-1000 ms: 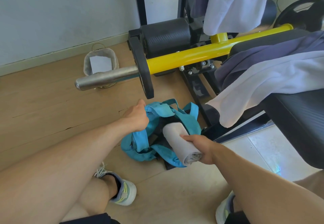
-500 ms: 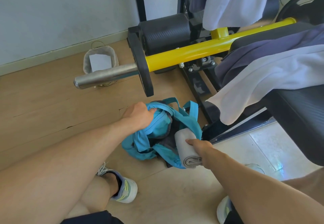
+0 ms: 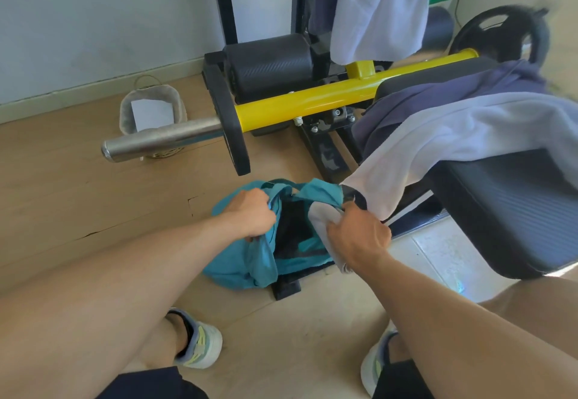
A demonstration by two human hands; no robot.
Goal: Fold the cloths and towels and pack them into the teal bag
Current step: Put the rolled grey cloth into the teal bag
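Observation:
The teal bag [image 3: 240, 264] lies on the wooden floor below the yellow bar, its mouth pulled open and dark inside. My left hand [image 3: 250, 215] grips the bag's left rim. My right hand [image 3: 356, 236] is closed on a rolled grey towel [image 3: 323, 215] whose far end sits at the right side of the bag's opening. A white towel [image 3: 438, 145] and a dark blue cloth [image 3: 438, 98] hang over the black bench pad at right. Another white cloth [image 3: 375, 7] hangs from the frame at the top.
A yellow bar [image 3: 312, 98] with a steel sleeve [image 3: 162, 140] and black plate [image 3: 231, 123] juts out over the bag. A small basket [image 3: 150, 114] holding paper stands by the wall. The black bench pad [image 3: 516, 208] is at right. My shoes [image 3: 200, 348] rest on the floor.
My right hand has carried the rolled grey towel forward to the bag's opening. My left hand has pulled the bag's left rim wider.

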